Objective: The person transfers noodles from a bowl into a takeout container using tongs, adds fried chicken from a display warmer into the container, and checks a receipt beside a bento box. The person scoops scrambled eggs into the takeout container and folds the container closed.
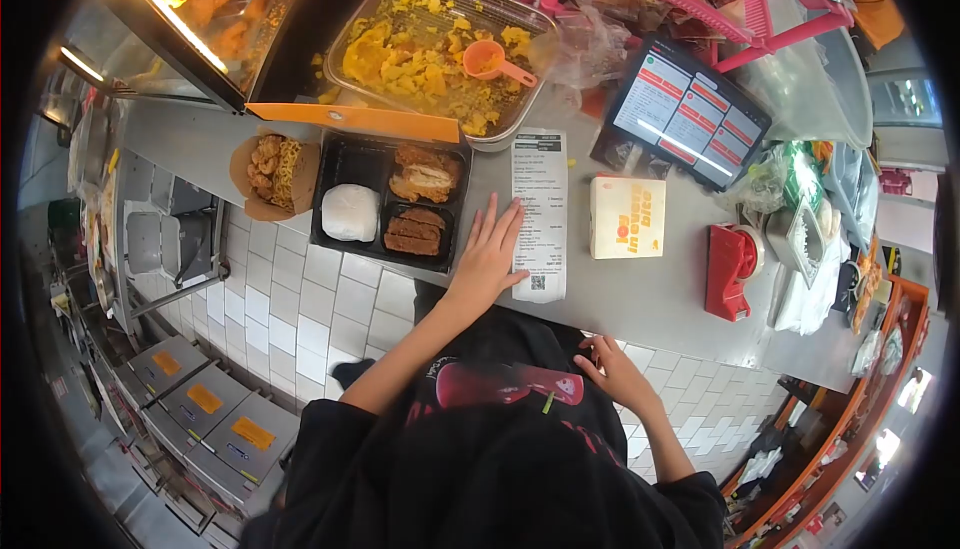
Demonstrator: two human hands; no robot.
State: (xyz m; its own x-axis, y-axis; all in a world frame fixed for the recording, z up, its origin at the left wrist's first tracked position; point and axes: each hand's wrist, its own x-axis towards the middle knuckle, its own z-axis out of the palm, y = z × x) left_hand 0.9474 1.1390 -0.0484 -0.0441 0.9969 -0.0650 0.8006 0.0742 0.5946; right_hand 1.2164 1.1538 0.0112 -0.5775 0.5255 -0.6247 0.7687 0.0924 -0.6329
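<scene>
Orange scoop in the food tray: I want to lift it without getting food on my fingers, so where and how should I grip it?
Pinch the outer end of the handle, probably with the right hand, coming from the tray's right side. The scoop's bowl sits among the yellow pieces, while its slim handle points right, toward the near rim.

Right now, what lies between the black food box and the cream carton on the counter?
In the head view, the left hand and a long printed receipt lie between the black food box and cream carton.
</scene>
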